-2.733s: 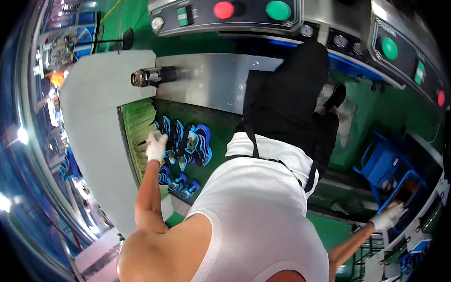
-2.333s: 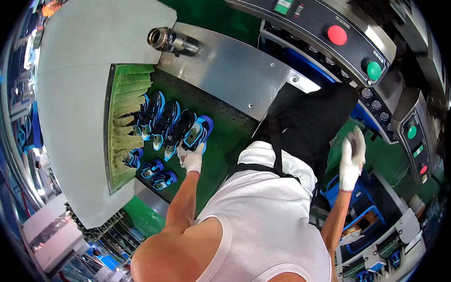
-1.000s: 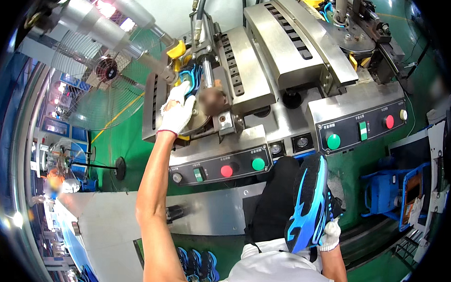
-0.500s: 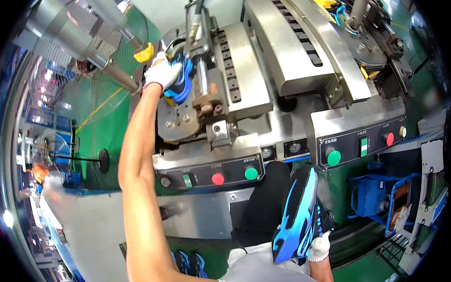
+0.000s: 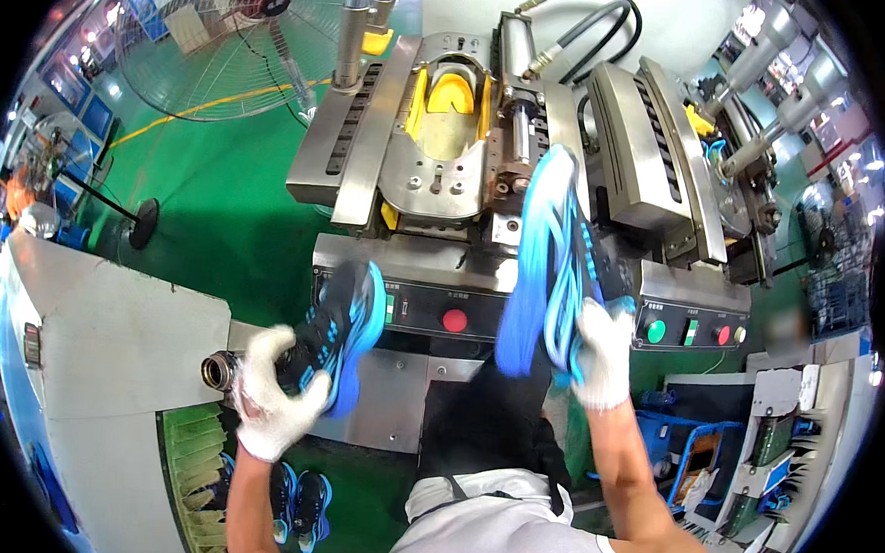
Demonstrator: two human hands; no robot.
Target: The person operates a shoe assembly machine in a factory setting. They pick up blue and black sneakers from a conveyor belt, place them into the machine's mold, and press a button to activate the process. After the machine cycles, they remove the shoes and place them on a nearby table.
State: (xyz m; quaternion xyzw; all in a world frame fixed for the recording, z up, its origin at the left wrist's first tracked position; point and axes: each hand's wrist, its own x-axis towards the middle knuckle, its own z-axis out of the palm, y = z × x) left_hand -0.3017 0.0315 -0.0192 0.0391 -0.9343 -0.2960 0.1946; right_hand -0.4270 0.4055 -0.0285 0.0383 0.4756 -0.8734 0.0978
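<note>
My left hand [image 5: 274, 399], in a white knit glove, grips a black sneaker [image 5: 341, 322] with a blue sole by one end, in front of the left control panel. In my right hand [image 5: 603, 365], gloved too, is a blue-and-black sneaker [image 5: 548, 270], its toe pointing up and its pale-to-deep-blue sole side toward me. Whether a second shoe sits behind it, I cannot tell. Beyond both hands stands a metal press machine [image 5: 431, 183] whose yellow-edged mould [image 5: 451, 93] lies uncovered. Its control panel [image 5: 427, 310] carries a red button.
A second press [image 5: 642, 157] stands to the right with its own control panel [image 5: 694, 327]. Several sneakers [image 5: 298, 501] rest low at the left, beside a grey table [image 5: 118, 343]. A large fan [image 5: 217, 44] is at the far left. A blue cart [image 5: 666, 435] stands at the lower right.
My left hand has drawn back from the press toward me, bringing a sneaker out of it. My right hand has risen with its sneaker. The view has turned left.
</note>
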